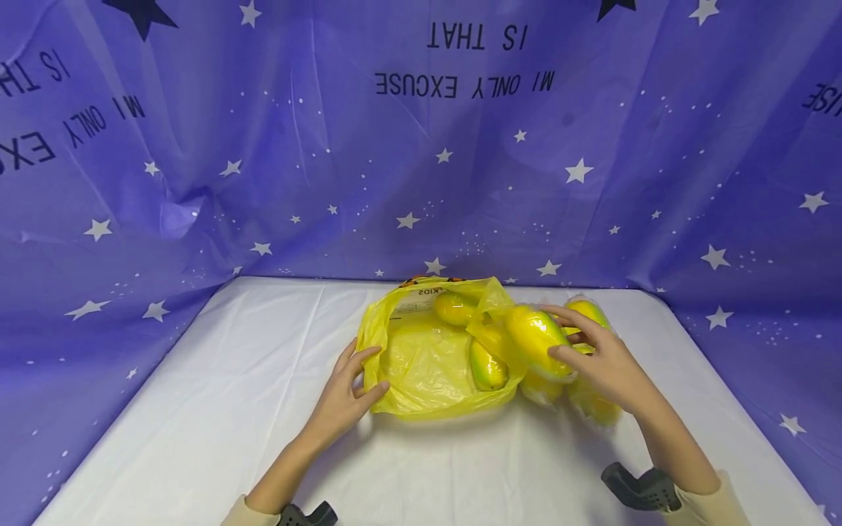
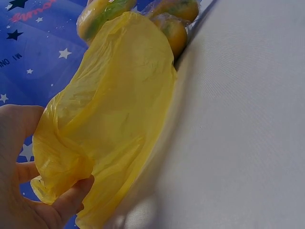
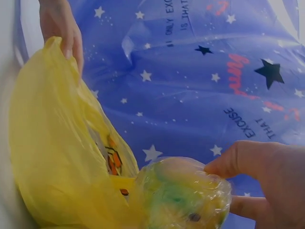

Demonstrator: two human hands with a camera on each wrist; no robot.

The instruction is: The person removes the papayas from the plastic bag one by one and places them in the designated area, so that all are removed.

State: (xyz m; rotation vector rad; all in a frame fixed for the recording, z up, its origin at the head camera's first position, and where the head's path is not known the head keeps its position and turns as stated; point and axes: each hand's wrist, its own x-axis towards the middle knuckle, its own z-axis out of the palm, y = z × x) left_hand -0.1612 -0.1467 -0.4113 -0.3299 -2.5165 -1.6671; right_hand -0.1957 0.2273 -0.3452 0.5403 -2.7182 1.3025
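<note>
Yellow plastic bag (image 1: 434,408), head view: the left hand (image 1: 342,394) pinches its left rim; the right hand (image 1: 604,365) grips a wrapped mango (image 1: 534,340) at its right rim. Left wrist: thin film (image 2: 126,90) might tear if tugged. Right wrist: slick wrapping (image 3: 176,202) could let the mango slip.

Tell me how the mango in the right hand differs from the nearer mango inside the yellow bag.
The held mango is gripped by the right hand, while the bagged mango is untouched. The held mango is outside the yellow bag; the bagged mango is inside. The held mango shows nearly whole, the bagged mango only in part. Both are yellow with some green.
</note>
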